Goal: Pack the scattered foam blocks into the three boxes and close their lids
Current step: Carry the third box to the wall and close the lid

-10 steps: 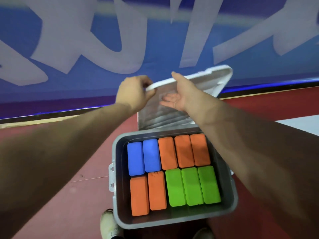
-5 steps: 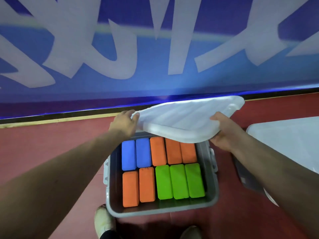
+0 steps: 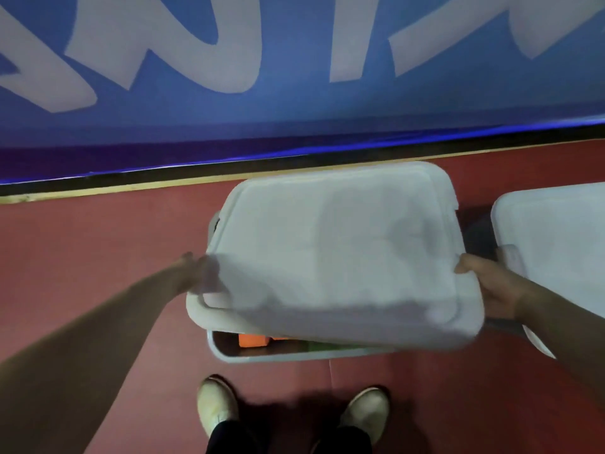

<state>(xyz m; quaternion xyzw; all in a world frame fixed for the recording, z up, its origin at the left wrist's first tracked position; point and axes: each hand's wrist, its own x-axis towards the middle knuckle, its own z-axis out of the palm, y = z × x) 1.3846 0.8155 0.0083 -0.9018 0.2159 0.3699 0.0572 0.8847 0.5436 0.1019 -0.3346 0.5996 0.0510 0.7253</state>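
Plain white on the lid (image 3: 334,250), with no pattern beyond a faint moulded border. Light grey on the box (image 3: 294,355) beneath. Bright orange on the foam block (image 3: 252,340) glimpsed at the near rim; green on the second foam block (image 3: 324,346) beside it, blurred. White again on the second lid (image 3: 556,244) at the right, over a dark grey second box (image 3: 479,235). Dull brick red across the floor (image 3: 98,244), uniform. Mid blue on the banner (image 3: 294,103), crossed by broad white strokes. Deepens to violet along its lower band. Black, then pale yellow, on the skirting strip (image 3: 163,180). Cream on the shoes (image 3: 217,409); black on the trousers (image 3: 288,437).
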